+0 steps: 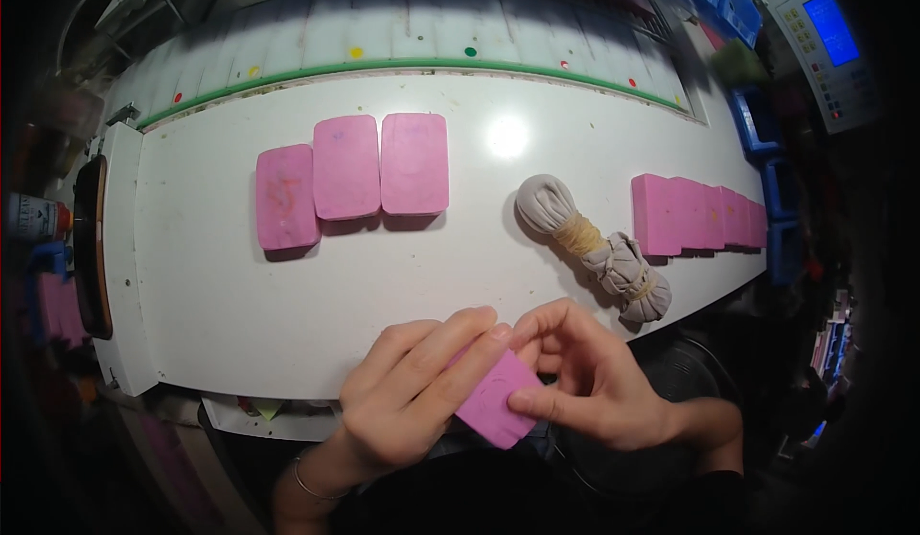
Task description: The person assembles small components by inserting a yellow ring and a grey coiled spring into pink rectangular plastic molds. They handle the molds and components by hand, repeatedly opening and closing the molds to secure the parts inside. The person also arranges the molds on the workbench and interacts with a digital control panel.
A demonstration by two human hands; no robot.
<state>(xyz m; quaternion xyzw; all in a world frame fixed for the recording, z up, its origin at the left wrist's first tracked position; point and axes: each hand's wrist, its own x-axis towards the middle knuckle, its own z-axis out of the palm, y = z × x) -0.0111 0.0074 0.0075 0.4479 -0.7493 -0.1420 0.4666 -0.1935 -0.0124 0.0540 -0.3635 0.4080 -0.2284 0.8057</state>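
Near the table's front edge, a pink rounded block, which looks like a rubber mould, is held between my two hands, tilted. My left hand wraps round its left and upper edge. My right hand pinches its right side, the thumb pressed on the face and the other fingers curled behind. Part of the block is hidden by the fingers. Beyond my right hand lies a grey cloth bundle, tied round with yellowish bands, touching neither hand.
Three pink blocks lie side by side at the back left of the white table. Several more pink blocks lean in a row on the right. Blue bins and a machine with a blue screen stand beyond the right edge.
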